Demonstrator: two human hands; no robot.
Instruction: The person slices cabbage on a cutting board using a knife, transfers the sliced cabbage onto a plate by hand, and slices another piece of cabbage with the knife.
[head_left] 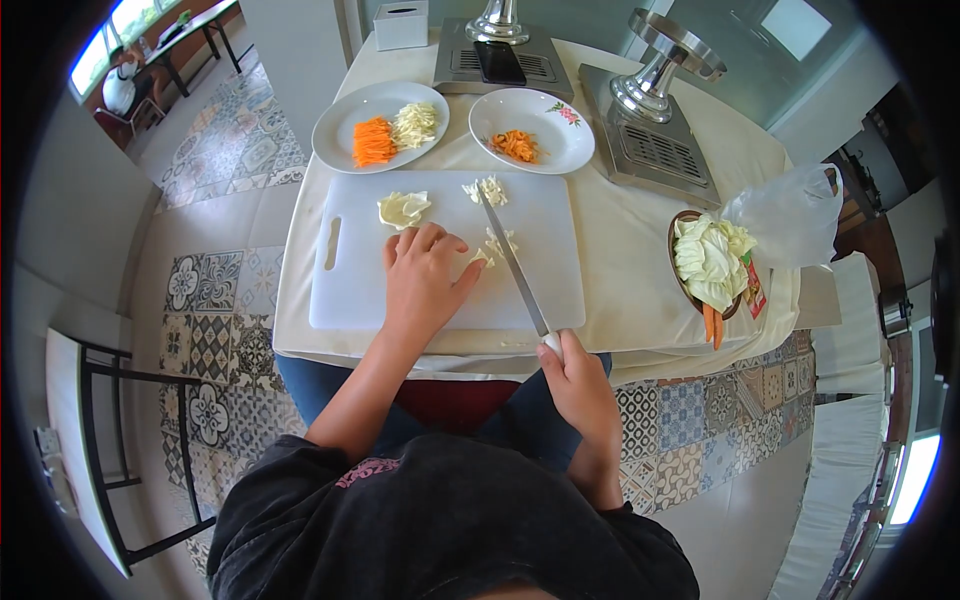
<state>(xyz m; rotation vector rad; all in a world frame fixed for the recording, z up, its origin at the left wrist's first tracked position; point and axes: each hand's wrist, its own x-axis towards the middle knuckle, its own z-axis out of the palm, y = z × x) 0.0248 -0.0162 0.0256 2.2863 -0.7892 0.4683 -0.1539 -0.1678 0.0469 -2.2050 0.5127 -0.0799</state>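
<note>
On the cloth-covered table point(620, 290) lay 1 white cutting board point(350, 290), bearing 1 pale cabbage leaf point(403, 208) at upper left and small cabbage pieces point(492, 188) right of it. Left hand point(425, 272): palm down, fingers parted and loosely bent just below the leaf; contact could not be told. Right hand point(580, 388): clamped on the handle of 1 knife point(517, 267), its blade slanted over the board, tip at the uppermost pieces. The 2 hands were apart. Beyond the board stood 2 plates: the left plate point(335, 140) held orange shreds point(374, 143) and pale shreds point(414, 125); the right plate point(562, 152), orange shreds only. At right: 1 brown bowl point(673, 258) with cabbage point(712, 260).
</note>
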